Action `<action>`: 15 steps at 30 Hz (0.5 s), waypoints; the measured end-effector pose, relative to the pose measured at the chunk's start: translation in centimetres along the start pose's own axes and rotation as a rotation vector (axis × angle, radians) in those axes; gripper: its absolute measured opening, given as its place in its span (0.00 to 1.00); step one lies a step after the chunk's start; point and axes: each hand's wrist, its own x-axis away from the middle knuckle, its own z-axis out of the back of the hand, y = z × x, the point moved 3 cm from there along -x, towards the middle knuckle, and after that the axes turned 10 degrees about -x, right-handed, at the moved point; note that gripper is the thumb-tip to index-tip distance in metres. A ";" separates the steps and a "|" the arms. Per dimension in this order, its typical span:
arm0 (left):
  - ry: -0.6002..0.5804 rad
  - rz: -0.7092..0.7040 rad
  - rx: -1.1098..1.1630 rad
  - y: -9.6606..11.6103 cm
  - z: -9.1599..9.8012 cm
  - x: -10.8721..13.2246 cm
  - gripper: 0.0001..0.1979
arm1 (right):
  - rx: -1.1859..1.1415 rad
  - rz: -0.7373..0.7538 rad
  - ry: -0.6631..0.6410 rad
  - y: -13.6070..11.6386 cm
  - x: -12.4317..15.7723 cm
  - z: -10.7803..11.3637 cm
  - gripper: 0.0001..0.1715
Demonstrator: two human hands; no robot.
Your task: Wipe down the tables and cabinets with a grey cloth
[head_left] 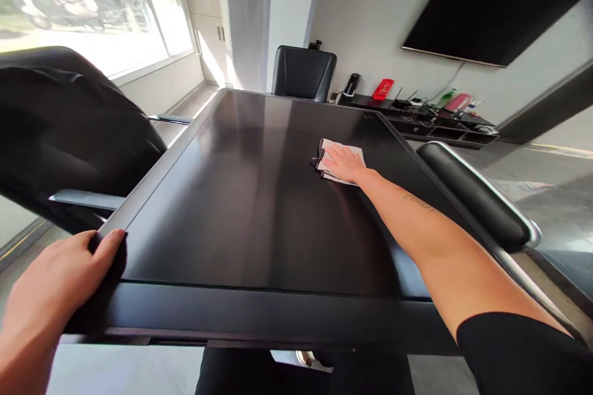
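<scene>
We take the table's centre as the clock origin, with the far edge at 12 o'clock. We find dark lettering on the right forearm, not legible to us. A red packet at 2 o'clock carries pale marks too small to read.

The table has a dark, glossy top reflecting light in pale bands. The pale, dark-edged cloth lies on it at 2 o'clock. Our right hand rests flat upon the cloth, fingers extended, unclenched. Our left hand contacts the near corner at 8 o'clock, thumb over the rim; we cannot tell whether it grips.

Black chairs stand at 10, 12 and 3 o'clock. We note a window at 10 o'clock; a wall screen and low cabinet occupy 2 o'clock.
</scene>
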 end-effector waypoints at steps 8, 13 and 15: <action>0.054 0.008 0.098 1.0 0.5 1.4 0.34 | -0.068 0.243 -0.050 -19.0 -4.0 -2.5 0.50; 0.084 -0.044 0.165 1.0 0.5 1.8 0.35 | -0.092 0.350 -0.093 -28.2 -4.6 -3.8 0.51; 0.092 -0.048 0.182 1.0 0.5 1.8 0.34 | -0.098 0.383 -0.110 -31.1 -4.7 -4.2 0.51</action>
